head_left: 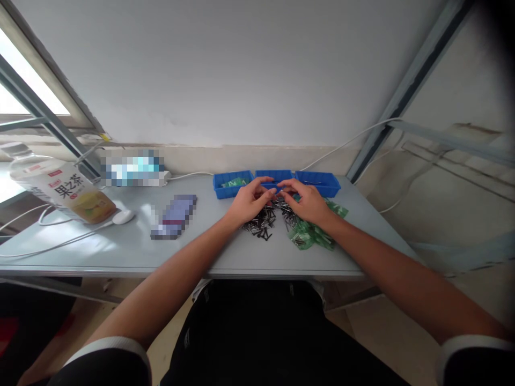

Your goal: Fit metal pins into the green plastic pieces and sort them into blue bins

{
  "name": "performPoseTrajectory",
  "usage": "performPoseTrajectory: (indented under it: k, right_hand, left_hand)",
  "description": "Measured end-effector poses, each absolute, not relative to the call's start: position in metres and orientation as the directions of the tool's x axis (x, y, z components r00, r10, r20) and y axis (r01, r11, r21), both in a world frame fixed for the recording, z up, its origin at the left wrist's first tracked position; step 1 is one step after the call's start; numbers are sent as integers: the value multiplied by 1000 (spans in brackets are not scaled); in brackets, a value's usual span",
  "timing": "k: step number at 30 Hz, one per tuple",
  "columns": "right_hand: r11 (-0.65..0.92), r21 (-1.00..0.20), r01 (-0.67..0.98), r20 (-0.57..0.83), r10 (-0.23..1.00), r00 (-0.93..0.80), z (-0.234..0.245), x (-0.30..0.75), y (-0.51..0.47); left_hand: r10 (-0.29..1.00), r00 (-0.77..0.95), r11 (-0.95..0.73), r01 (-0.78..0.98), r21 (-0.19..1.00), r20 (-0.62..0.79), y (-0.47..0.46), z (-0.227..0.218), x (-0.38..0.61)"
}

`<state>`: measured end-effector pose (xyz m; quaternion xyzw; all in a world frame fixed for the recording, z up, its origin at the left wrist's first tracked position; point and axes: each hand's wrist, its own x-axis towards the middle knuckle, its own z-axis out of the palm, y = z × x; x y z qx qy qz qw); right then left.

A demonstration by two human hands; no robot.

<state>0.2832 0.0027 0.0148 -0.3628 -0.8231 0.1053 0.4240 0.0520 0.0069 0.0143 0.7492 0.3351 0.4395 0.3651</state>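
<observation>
My left hand (250, 202) and my right hand (309, 203) come together over a pile of small dark metal screws (261, 224). Their fingertips almost meet in front of the blue bins. The fingers of both hands are curled, with thumbs drawn in; anything between them is too small to make out. Beside and partly under my right hand lie green plastic packets (309, 236) with small metal pieces inside. Behind the hands stand a left blue bin (233, 191) holding green packets, a middle blue bin (276, 174) and a right blue bin (328, 188), partly covered by my hands.
To the left are a blurred-out phone-shaped object (175, 217), a drink bottle (64, 187), a white computer mouse (123, 216) and white cables. A pixelated item (134, 169) stands near the wall. Metal frame posts rise at both sides of the table (225, 257).
</observation>
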Motion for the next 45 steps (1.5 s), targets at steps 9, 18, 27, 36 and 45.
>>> performPoseTrajectory:
  k: [9, 18, 27, 36, 45]
  right_hand:
    - [771, -404, 493, 712, 603, -359, 15, 282, 7]
    - [773, -422, 473, 665, 619, -418, 14, 279, 2]
    - [785, -366, 499, 639, 602, -478, 9, 285, 9]
    - [763, -369, 531, 607, 630, -484, 4, 283, 15]
    - [667, -603, 437, 532, 745, -403, 10, 278, 8]
  left_hand:
    - [775, 469, -562, 203, 802, 424, 12, 7, 52]
    - [811, 342, -566, 247, 787, 475, 20, 4, 48]
    - [809, 393, -564, 314, 764, 437, 17, 5, 51]
    - [798, 316, -592, 259, 763, 512, 12, 12, 53]
    - [778, 351, -619, 290, 730, 521, 13, 15, 52]
